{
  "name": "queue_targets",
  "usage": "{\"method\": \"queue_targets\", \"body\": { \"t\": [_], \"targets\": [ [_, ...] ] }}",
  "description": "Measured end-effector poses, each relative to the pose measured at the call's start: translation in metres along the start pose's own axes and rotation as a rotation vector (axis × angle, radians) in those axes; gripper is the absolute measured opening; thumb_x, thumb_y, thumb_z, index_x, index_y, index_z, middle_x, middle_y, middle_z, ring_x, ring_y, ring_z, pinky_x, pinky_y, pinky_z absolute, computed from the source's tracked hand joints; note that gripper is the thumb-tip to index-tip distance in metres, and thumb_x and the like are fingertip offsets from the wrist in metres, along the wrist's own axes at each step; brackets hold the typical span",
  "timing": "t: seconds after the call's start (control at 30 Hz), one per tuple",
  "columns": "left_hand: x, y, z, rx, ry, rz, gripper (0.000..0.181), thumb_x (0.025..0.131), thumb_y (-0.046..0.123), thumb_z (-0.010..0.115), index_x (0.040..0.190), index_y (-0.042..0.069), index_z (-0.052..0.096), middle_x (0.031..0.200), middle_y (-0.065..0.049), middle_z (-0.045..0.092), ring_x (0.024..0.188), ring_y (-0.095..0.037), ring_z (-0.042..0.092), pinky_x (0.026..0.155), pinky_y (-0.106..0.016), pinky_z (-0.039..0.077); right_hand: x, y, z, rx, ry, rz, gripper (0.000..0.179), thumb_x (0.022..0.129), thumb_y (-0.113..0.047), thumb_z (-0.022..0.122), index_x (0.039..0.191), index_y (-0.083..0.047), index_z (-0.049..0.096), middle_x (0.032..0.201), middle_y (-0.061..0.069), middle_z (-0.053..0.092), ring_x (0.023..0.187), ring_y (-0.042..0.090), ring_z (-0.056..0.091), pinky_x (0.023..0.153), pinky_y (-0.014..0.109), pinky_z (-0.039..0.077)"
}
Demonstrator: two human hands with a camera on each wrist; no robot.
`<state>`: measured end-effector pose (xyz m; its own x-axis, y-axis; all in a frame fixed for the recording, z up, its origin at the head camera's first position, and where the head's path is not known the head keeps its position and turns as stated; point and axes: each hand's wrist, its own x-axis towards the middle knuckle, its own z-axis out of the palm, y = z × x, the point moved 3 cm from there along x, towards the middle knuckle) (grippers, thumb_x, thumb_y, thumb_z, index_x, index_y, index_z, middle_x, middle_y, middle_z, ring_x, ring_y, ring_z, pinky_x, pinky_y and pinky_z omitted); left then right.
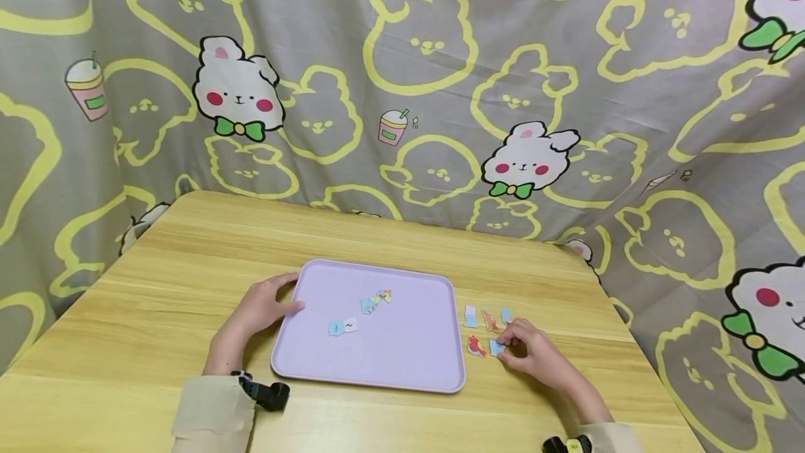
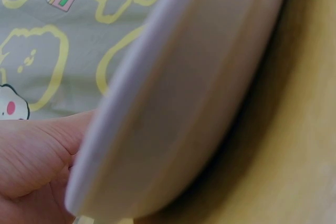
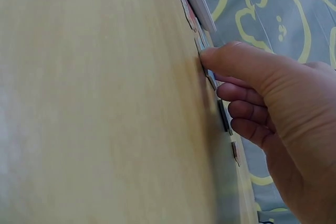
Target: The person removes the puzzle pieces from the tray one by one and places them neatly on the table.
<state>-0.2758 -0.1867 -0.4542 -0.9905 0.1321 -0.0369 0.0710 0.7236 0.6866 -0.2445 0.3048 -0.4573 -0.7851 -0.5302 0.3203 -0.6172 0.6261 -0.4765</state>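
Observation:
A lilac tray (image 1: pixel 402 362) lies on the wooden table, and my left hand (image 1: pixel 259 307) holds its left edge. The thumb reaches over the rim while the other fingers stay along the outside; the tray's side wall (image 2: pixel 173 93) fills the left wrist view. To the right of the tray, my right hand (image 1: pixel 533 351) pinches a light-blue puzzle piece (image 1: pixel 494 348) between thumb and fingers, low at the tabletop. Beside it lie a red piece (image 1: pixel 475 346), an orange-brown piece (image 1: pixel 490 321), a pale pink-and-blue piece (image 1: pixel 470 316) and a blue piece (image 1: pixel 506 314) partly behind the fingers.
Inside the tray are a light-blue and white pair of pieces (image 1: pixel 342 326) and a blue-and-yellow group (image 1: pixel 375 301) set farther back. A patterned grey curtain (image 1: pixel 339 103) hangs behind and beside the table (image 1: pixel 220 229). Both wrists wear black camera mounts.

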Motion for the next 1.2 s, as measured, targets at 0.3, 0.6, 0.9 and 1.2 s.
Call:
{"method": "queue_targets", "body": {
  "t": [0.3, 0.6, 0.9, 1.2],
  "targets": [
    [0.001, 0.000, -0.001, -0.001, 0.004, 0.011, 0.063, 0.092, 0.021, 0.067, 0.144, -0.003, 0.043, 0.147, -0.030, 0.043, 0.138, -0.051, 0.036, 0.114, -0.063, 0.034, 0.001, -0.002, 0.000, -0.029, 0.009, 0.013, 0.019, 0.079, -0.007, 0.079, 0.091, -0.015, 0.067, 0.089, -0.006, 0.061, 0.079, 0.009, 0.053, 0.067, 0.018, 0.049],
    [0.000, 0.000, -0.002, 0.005, 0.003, 0.007, 0.063, 0.092, 0.021, 0.068, 0.144, -0.003, 0.043, 0.147, -0.030, 0.043, 0.137, -0.052, 0.036, 0.113, -0.063, 0.034, 0.006, -0.008, 0.002, -0.054, 0.044, -0.006, 0.019, 0.079, -0.007, 0.079, 0.093, -0.015, 0.069, 0.090, -0.006, 0.063, 0.081, 0.008, 0.055, 0.069, 0.018, 0.052],
    [0.001, -0.002, 0.000, -0.011, 0.009, 0.002, 0.063, 0.091, 0.021, 0.069, 0.143, -0.003, 0.045, 0.146, -0.030, 0.044, 0.137, -0.051, 0.037, 0.114, -0.062, 0.035, 0.025, -0.022, 0.012, -0.085, 0.047, -0.014, 0.018, 0.079, -0.014, 0.081, 0.093, -0.016, 0.069, 0.089, -0.007, 0.064, 0.083, 0.007, 0.057, 0.073, 0.023, 0.052],
    [0.001, -0.002, 0.001, -0.017, 0.005, -0.003, 0.063, 0.091, 0.021, 0.069, 0.144, -0.002, 0.044, 0.147, -0.030, 0.044, 0.137, -0.051, 0.037, 0.113, -0.063, 0.035, 0.043, -0.035, 0.024, -0.064, 0.036, -0.034, 0.019, 0.081, -0.017, 0.079, 0.096, -0.016, 0.068, 0.092, -0.006, 0.064, 0.086, 0.007, 0.054, 0.073, 0.024, 0.048]
  ]
}}
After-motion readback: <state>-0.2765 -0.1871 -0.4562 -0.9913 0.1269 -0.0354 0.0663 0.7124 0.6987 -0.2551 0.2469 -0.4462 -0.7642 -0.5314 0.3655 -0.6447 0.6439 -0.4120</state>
